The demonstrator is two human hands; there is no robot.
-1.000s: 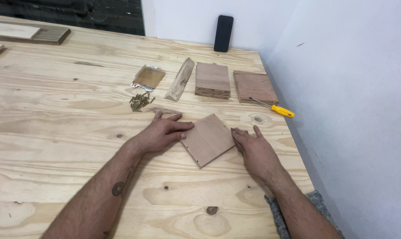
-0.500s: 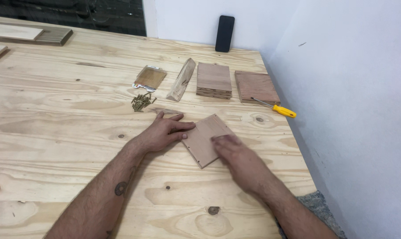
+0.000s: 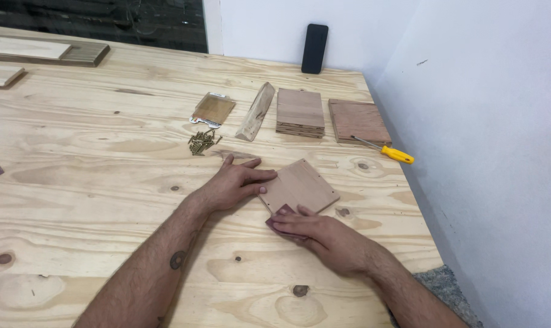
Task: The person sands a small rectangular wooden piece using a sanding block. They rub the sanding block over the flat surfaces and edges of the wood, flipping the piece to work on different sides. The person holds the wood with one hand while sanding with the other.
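Note:
A small square wooden panel (image 3: 303, 185) with tiny holes near its edges lies flat on the pale plywood table (image 3: 75, 182), turned like a diamond. My left hand (image 3: 236, 182) lies flat beside it, fingertips pressed on its left edge. My right hand (image 3: 321, 234) is at the panel's near corner, fingers pressing a dark reddish piece of sandpaper (image 3: 280, 212) against that corner. Most of the sandpaper is hidden under my fingers.
Behind the panel lie a pile of brass screws (image 3: 202, 141), a flat packet (image 3: 213, 109), a wooden wedge (image 3: 256, 112), a stack of square panels (image 3: 299, 112), a single panel (image 3: 359, 121) and a yellow-handled screwdriver (image 3: 394, 153). A white wall borders the table's right side.
My right hand left the panel's right edge, swept across it and now sits at its near corner with sandpaper under the fingers. The left hand stayed put.

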